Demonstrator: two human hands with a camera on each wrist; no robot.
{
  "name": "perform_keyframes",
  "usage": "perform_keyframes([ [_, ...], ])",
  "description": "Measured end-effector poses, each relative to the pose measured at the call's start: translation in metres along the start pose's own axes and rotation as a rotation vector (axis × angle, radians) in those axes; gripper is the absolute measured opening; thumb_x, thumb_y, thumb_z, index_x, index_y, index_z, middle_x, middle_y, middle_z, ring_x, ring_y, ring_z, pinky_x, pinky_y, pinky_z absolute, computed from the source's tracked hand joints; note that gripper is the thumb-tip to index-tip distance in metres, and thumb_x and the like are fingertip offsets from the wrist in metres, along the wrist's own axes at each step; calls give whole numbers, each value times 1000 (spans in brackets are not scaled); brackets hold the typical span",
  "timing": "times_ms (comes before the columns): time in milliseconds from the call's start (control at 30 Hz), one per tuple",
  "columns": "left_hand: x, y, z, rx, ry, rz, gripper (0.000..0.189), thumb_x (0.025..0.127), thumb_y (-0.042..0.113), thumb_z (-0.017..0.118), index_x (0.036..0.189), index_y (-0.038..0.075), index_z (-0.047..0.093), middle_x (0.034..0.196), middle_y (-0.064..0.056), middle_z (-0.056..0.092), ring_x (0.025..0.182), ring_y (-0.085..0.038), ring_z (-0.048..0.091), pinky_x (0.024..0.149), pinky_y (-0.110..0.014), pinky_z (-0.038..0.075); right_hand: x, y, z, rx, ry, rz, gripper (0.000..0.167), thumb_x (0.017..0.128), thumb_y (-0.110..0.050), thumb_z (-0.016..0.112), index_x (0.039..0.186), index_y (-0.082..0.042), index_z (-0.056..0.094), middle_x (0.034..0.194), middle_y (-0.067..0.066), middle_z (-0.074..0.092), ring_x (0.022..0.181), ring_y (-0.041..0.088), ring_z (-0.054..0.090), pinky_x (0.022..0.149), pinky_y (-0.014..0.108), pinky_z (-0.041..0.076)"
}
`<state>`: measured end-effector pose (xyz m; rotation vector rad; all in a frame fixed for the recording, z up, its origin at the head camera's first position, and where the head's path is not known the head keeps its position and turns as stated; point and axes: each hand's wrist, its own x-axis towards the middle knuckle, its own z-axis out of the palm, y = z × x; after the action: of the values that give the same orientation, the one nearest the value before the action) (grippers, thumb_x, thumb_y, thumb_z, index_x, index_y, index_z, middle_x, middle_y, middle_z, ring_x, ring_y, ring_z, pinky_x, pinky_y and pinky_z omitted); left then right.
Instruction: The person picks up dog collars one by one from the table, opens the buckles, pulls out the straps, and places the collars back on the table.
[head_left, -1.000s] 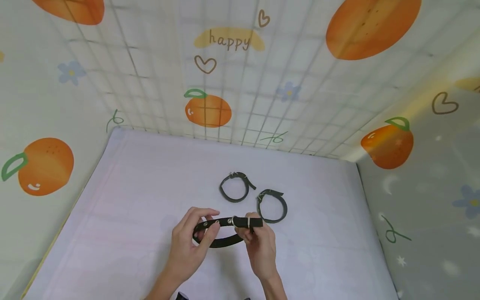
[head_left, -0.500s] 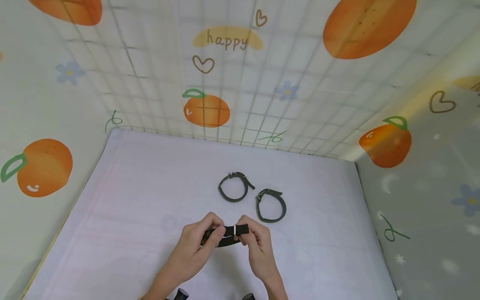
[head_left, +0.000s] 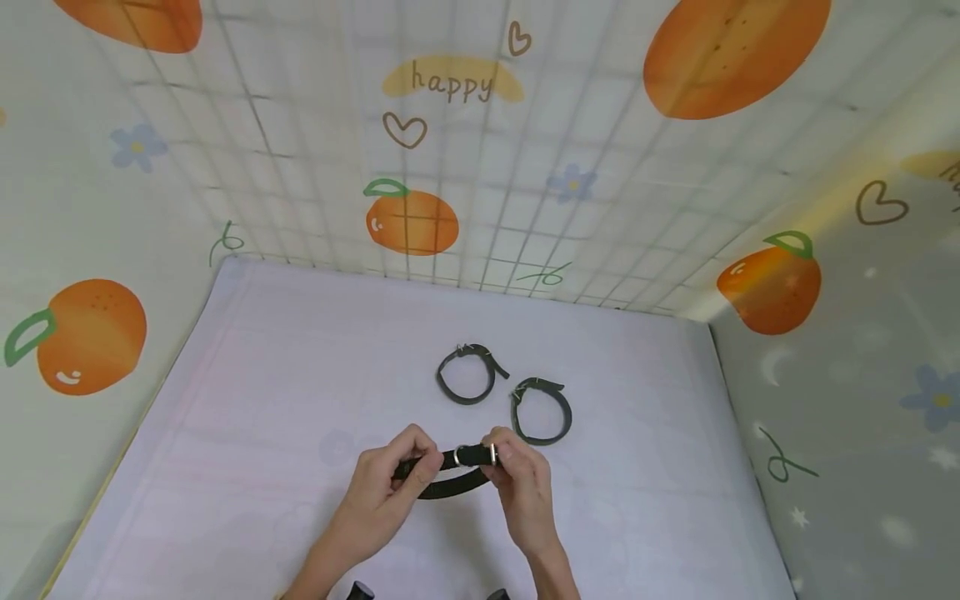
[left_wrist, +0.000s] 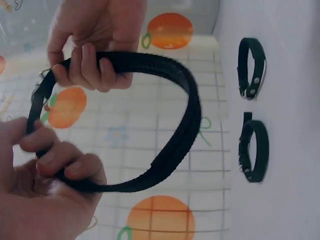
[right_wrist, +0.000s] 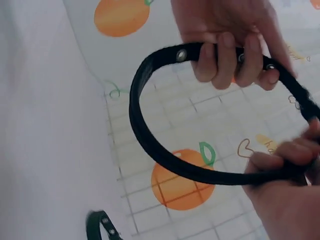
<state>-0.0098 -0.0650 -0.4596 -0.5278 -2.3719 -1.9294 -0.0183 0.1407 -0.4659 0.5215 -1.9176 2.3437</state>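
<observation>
The collar (head_left: 453,485) hung in the air above the table (head_left: 262,358), bent round into a ring, held between two bare hands. Rivets (right_wrist: 181,55) ran along part of its band; on its upper stretch, between the hands, sat a ring (head_left: 459,456), and a metal loop (head_left: 493,454) gleamed at the right fingertips.

The left hand (head_left: 384,493) gripped the collar, fingers curled over the band and thumb pressed along it. The right hand (head_left: 527,492) pinched the other side by the metal loop, its fingers hiding the strap's tip from me.

I took the step in hand to be work on the fastening end, though whether the tip was being tucked in or drawn out I could not tell. The next move seemed to call for a steady left grip while the right fingertips shifted the tip at the metal loop.

Past the hands, flat on the table, lay the far collar (head_left: 467,401) and, just beside it, the near collar (head_left: 567,415), both in rings. Behind them rose the wall (head_left: 315,125), printed with oranges.
</observation>
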Motion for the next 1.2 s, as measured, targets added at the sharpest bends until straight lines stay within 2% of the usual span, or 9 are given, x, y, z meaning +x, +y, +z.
perform_keyframes([
  [100,-1,-3,-3,-27,33,-18,15,111,14,62,98,22,64,67,8,49,63,4,37,53,-20,36,3,-1,-3,45,44,1,31,111,-7,26,85,2,40,75,4,31,67,21,30,64,32,31],
  [267,2,-6,-6,-225,37,-18,13,112,5,53,102,8,59,70,-2,42,67,-10,41,56,-29,38,5,-5,-11,89,101,111,37,115,-18,26,82,-8,40,71,2,32,69,18,36,72,34,36],
  [367,4,-11,-9,-356,45,-89,12,115,8,50,107,3,57,71,0,46,66,-10,44,56,-26,40,6,-7,-17,152,91,198,41,116,-21,27,81,-13,47,67,-1,38,67,16,36,76,32,37],
  [467,6,-16,-14,-488,59,-187,17,117,18,47,119,5,58,77,6,53,67,-6,48,60,-20,43,9,-6,-24,247,102,261,44,117,-24,28,86,-16,57,67,-8,49,61,13,33,79,29,39],
  [600,9,-26,-21,-651,80,-257,25,117,23,45,137,10,54,92,7,59,70,-6,55,69,-17,49,13,-5,-35,323,129,279,41,120,-33,28,101,-17,61,75,-14,60,59,12,32,86,29,44],
  [700,10,-32,-25,-738,115,-284,24,117,20,46,140,14,48,105,8,65,77,-7,65,79,-18,56,16,-3,-44,335,142,286,33,120,-35,33,108,-17,57,79,-15,59,60,11,32,87,28,45],
  [867,17,-43,-33,-801,236,-323,16,117,19,48,132,16,45,114,10,69,94,-8,78,96,-26,63,27,4,-60,398,200,346,20,118,-32,46,120,-16,57,89,-15,60,59,6,35,84,25,48],
  [1033,27,-59,-40,-822,380,-338,21,116,20,49,133,13,40,119,2,68,108,-17,81,106,-38,62,37,15,-80,491,259,333,32,118,-30,46,144,-11,50,101,-14,65,66,4,48,84,25,53],
  [1200,36,-76,-49,-829,452,-329,23,115,21,51,134,16,39,133,-7,63,118,-22,79,110,-42,58,50,23,-98,498,332,296,18,118,-26,45,133,-18,52,108,-9,64,81,8,60,84,27,54],
])
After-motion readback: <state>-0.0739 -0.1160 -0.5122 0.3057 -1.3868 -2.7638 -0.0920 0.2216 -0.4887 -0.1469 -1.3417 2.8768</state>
